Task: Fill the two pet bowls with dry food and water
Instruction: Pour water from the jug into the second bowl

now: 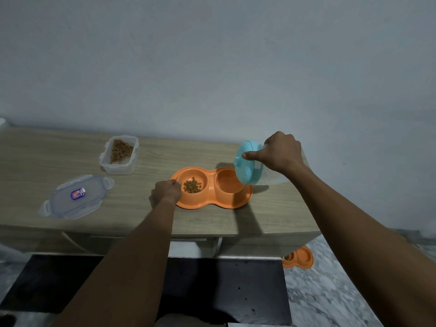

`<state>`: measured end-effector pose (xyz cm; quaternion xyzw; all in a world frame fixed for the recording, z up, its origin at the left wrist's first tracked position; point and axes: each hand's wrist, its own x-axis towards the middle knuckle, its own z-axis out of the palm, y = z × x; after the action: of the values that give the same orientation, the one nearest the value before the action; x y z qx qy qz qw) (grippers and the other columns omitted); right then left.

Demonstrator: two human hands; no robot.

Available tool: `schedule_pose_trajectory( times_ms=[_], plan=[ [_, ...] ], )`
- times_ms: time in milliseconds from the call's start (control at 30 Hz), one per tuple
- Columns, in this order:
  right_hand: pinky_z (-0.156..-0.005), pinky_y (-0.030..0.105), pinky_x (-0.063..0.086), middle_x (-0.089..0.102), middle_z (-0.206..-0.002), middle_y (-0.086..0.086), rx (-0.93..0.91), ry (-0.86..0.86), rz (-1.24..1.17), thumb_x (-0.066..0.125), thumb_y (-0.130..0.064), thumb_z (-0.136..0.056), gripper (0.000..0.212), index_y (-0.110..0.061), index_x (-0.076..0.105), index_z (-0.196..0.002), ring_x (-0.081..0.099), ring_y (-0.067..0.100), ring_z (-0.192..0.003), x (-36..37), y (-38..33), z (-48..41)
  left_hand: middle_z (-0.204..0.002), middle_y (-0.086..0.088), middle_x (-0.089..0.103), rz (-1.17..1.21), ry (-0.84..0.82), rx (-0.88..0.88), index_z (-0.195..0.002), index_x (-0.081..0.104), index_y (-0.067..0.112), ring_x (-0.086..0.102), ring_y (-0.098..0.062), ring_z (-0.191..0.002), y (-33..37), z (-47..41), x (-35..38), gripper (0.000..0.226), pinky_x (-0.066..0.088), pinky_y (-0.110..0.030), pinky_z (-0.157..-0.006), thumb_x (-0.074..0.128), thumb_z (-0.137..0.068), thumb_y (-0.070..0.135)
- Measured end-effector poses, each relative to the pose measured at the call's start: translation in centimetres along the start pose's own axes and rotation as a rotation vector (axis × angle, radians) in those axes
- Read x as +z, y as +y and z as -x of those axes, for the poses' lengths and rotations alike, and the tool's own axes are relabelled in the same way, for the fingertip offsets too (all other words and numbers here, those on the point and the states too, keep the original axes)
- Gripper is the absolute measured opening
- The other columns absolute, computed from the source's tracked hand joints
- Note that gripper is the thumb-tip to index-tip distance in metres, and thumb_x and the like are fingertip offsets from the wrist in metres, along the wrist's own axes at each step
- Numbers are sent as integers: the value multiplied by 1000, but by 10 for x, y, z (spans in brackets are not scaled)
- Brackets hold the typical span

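One orange feeder point(212, 205) stands on the table point(59, 156), with two bowls: the left bowl point(187, 175) holds dry food point(192, 185); water in the right bowl point(226, 185) I cannot tell. The left hand point(166, 191) grips the feeder rim, the right hand point(282, 152) grasps one tilted teal-lidded jug point(249, 162) over the right bowl. One open container point(118, 167) holds food.

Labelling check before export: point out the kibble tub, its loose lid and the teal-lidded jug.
kibble tub point(116, 168): head view, front wall.
loose lid point(77, 195): head view, central sticker.
teal-lidded jug point(249, 168): head view, teal lid face.
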<state>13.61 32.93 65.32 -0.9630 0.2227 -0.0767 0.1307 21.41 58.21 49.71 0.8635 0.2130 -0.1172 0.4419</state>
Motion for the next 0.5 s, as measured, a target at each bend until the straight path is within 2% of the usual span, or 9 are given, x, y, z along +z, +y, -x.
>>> schedule_pose_trajectory(
  times_ms=[333, 433, 500],
  plan=[
    [-84, 43, 53, 69, -92, 1, 27, -10, -50, 77, -75, -66, 77, -9, 72, -105, 62, 22, -88, 2, 3, 3, -122, -12, 69, 7, -1, -12, -122, 70, 21, 61, -36, -114, 1, 2, 0, 38, 50, -42, -100, 66, -89, 39],
    [-79, 43, 54, 65, -81, -1, 38, -12, -77, 77, -74, -65, 67, -12, 68, -89, 61, 20, -82, 1, 4, 5, -122, -12, 69, 5, -1, -10, -122, 70, 21, 61, -36, -113, 2, 4, 0, 38, 50, -43, -100, 66, -89, 39],
    [-62, 35, 46, 59, -66, -2, 63, -5, -124, 79, -73, -64, 64, -12, 61, -70, 56, 17, -68, 2, 7, 6, -121, -13, 69, 0, -1, -8, -122, 70, 21, 61, -36, -114, 2, 5, 0, 37, 49, -42, -100, 66, -90, 39]
  ],
)
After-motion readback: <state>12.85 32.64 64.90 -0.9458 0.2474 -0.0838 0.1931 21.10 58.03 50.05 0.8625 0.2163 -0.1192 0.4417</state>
